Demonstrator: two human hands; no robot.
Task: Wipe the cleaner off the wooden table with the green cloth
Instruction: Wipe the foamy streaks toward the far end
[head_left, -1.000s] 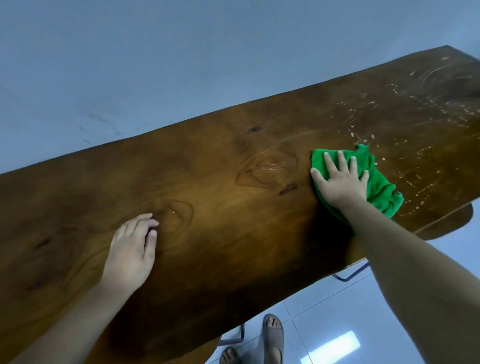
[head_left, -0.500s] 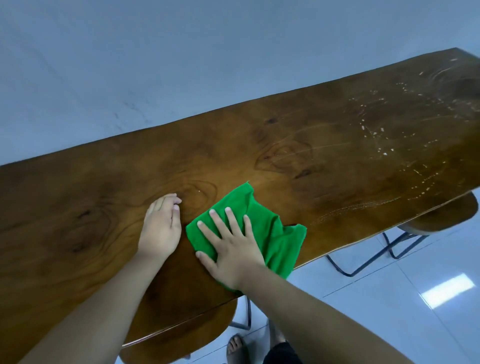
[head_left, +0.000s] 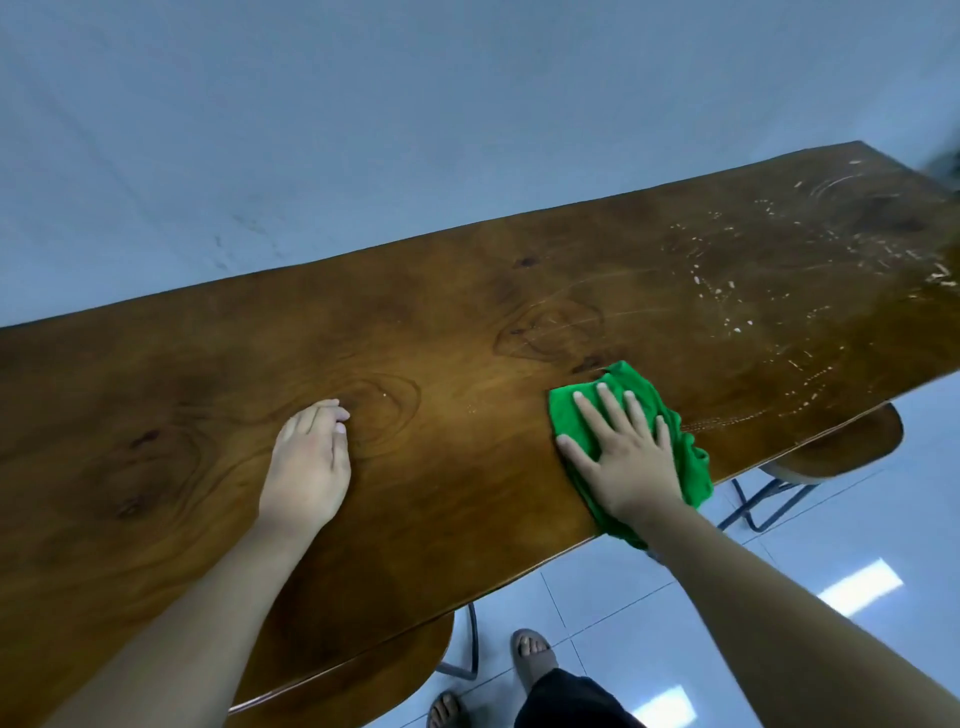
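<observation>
1. Right hand (head_left: 628, 467), fingers spread flat, pressed the green cloth (head_left: 631, 376) at the near edge of the wooden table (head_left: 467, 291), right of centre.
2. Left hand (head_left: 306, 467) rested flat, empty.
3. Cloth seemed soft, limp: palm its middle.
</observation>
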